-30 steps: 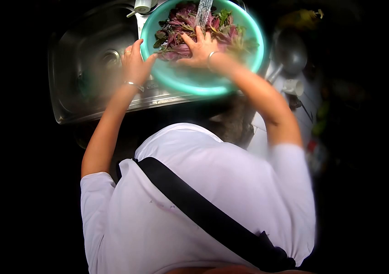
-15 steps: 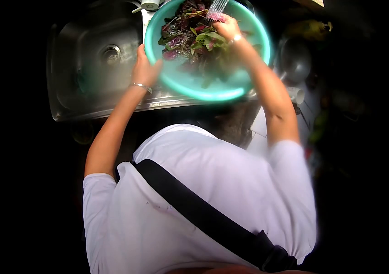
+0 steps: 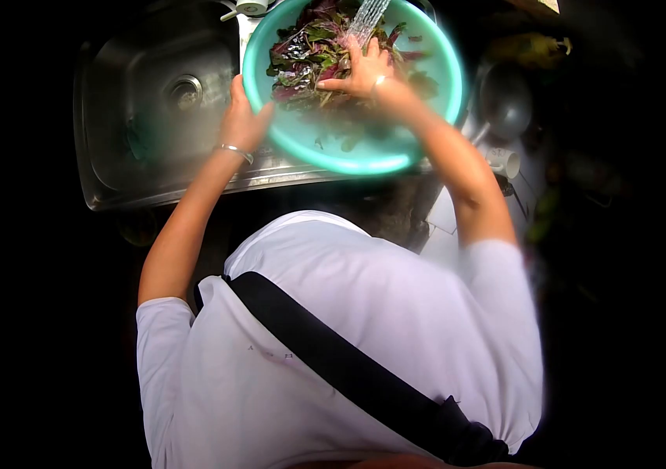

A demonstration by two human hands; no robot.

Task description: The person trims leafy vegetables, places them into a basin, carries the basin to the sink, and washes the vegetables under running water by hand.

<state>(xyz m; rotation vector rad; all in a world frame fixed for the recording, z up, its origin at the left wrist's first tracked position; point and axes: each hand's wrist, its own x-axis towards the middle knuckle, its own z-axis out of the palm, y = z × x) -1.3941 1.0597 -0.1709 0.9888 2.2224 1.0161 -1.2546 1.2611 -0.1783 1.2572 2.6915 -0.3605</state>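
A large turquoise basin (image 3: 333, 162) holds water and a heap of red-and-green leafy vegetables (image 3: 301, 59). Water (image 3: 368, 19) streams down onto the leaves from above; its outlet is out of view. My right hand (image 3: 364, 74) lies over the leaves with fingers spread, under the stream, gripping nothing that I can see. On the basin's left side, my left hand (image 3: 245, 121) clasps the rim, thumb toward the inside and fingers along the outer wall, partly hidden.
Left of the basin lies a stainless steel sink (image 3: 153, 148) with a round drain (image 3: 187, 92). To the right are a metal pan or bowl (image 3: 505, 102), a white cup-like item (image 3: 503, 162) and a yellow item (image 3: 532, 51). The surroundings are dark.
My right hand has opened out from a pinch on the leaves and moved slightly left and down, pressing over them. The leaves have shifted. My left hand stays on the rim.
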